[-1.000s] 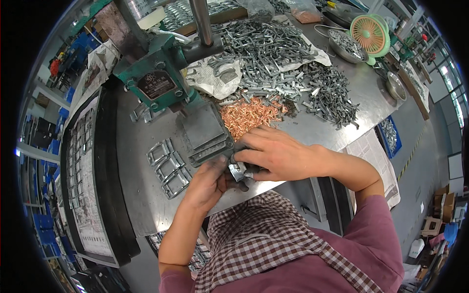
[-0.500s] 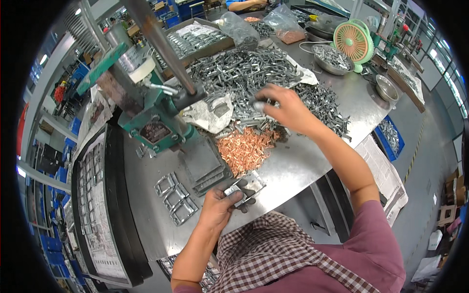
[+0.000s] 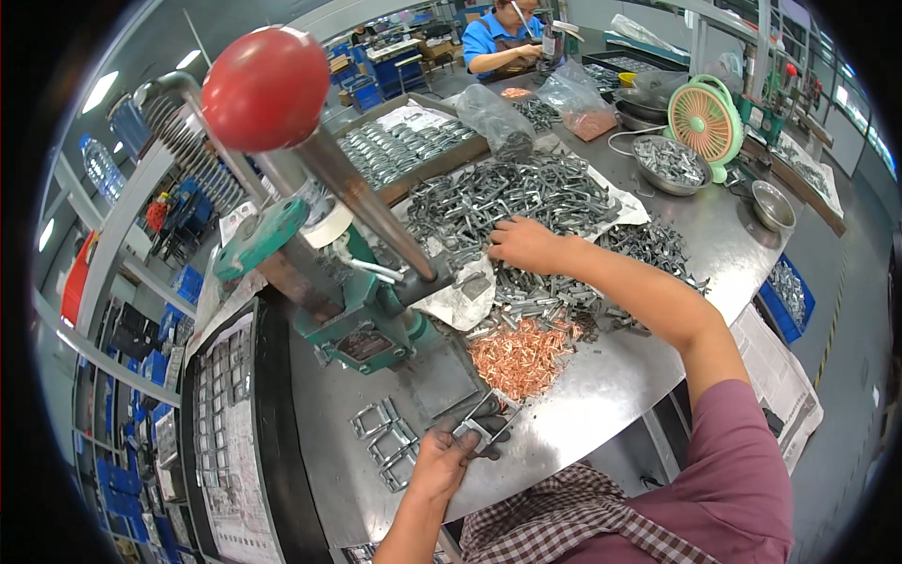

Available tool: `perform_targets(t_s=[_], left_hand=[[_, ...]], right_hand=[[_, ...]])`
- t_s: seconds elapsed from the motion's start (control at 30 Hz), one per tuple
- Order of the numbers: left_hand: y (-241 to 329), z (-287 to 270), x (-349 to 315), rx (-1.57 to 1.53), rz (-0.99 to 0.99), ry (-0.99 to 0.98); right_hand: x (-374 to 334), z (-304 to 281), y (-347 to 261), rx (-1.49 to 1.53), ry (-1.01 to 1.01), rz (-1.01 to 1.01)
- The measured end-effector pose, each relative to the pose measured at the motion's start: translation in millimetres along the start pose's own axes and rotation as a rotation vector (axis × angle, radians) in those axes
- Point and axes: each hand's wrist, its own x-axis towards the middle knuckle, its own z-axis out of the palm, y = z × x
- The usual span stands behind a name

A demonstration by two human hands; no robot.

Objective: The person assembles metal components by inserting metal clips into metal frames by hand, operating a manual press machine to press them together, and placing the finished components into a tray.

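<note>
My left hand (image 3: 449, 458), low over the near edge of the metal table, grips a silver rectangular buckle frame (image 3: 477, 430) between thumb and darkened fingers. My right arm stretches across to a heap of grey metal pieces (image 3: 512, 195). There my right hand (image 3: 528, 246) is bent down onto the heap, fingers curled; what they pinch is hidden. Between the hands lies a pile of small copper-coloured pins (image 3: 522, 359). A few similar buckle frames (image 3: 393, 451) rest left of my left hand, beside the dark base plate (image 3: 440, 378) of a green press (image 3: 362, 324).
The press's lever with a red ball knob (image 3: 266, 89) rises at the left. A black-rimmed tray (image 3: 268, 451) of frames stands beyond it. Farther back are a tray of parts (image 3: 451, 155), a green fan (image 3: 705, 122), metal bowls (image 3: 672, 169) and a person in blue (image 3: 503, 42).
The view has tilted up, bringing the red knob and the other person into sight. My right hand has moved left and farther into the heap. My left hand keeps hold of the buckle frame.
</note>
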Motion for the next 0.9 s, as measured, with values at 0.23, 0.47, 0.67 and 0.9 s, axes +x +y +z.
perform_targets(t_s=[0.23,0.47,0.67,0.9], left_hand=[[-0.1,-8.3,0.4,-0.327,-0.040,0.054],[-12.1,34.3,15.6,-0.208,0.001,0.122],[1.4,50.1,18.3,-0.378,-0.182,0.160],[1.6,49.3,16.5,-0.128,-0.084,0.131]], right_hand=[[-34.2,-55.6,-47.3,0.303,0.434,0.187],[-69.7,-49.0,-150.0,0.728,0.231,-0.124],[-87.2,-62.1,-144.5,0.939,0.050,-0.150],[-97.5,-73.0,-150.2,0.861,0.171,-0.188]])
